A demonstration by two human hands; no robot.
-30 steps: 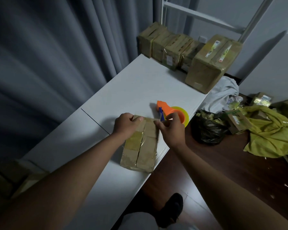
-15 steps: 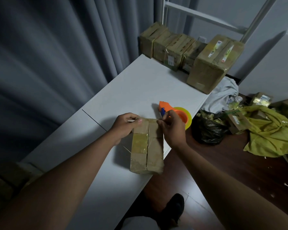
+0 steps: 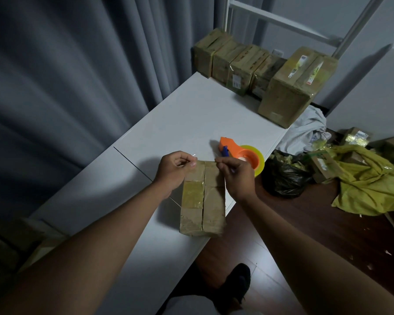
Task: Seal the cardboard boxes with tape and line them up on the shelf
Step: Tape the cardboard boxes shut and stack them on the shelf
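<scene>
A small cardboard box [image 3: 203,201] lies on the white table [image 3: 191,114] near its right edge, with a yellowish tape patch on its top left half. Over the box's far end, my left hand [image 3: 174,170] pinches thumb to forefinger on what looks like one end of a thin clear tape strip. My right hand [image 3: 237,176] pinches the other end at the box's far right corner. The strip itself hardly shows. An orange tape dispenser [image 3: 243,153] with a yellowish roll lies just behind my right hand.
Several taped boxes [image 3: 234,62] stand in a row at the table's far end, with a larger box [image 3: 291,89] to their right. A white shelf frame [image 3: 271,17] rises behind them. On the floor to the right lie a black bag [image 3: 284,176], yellow wrapping [image 3: 369,185] and loose boxes.
The box has turned from slanted to nearly lengthwise toward me. Both hands have come off its far edge and now pinch just above it.
</scene>
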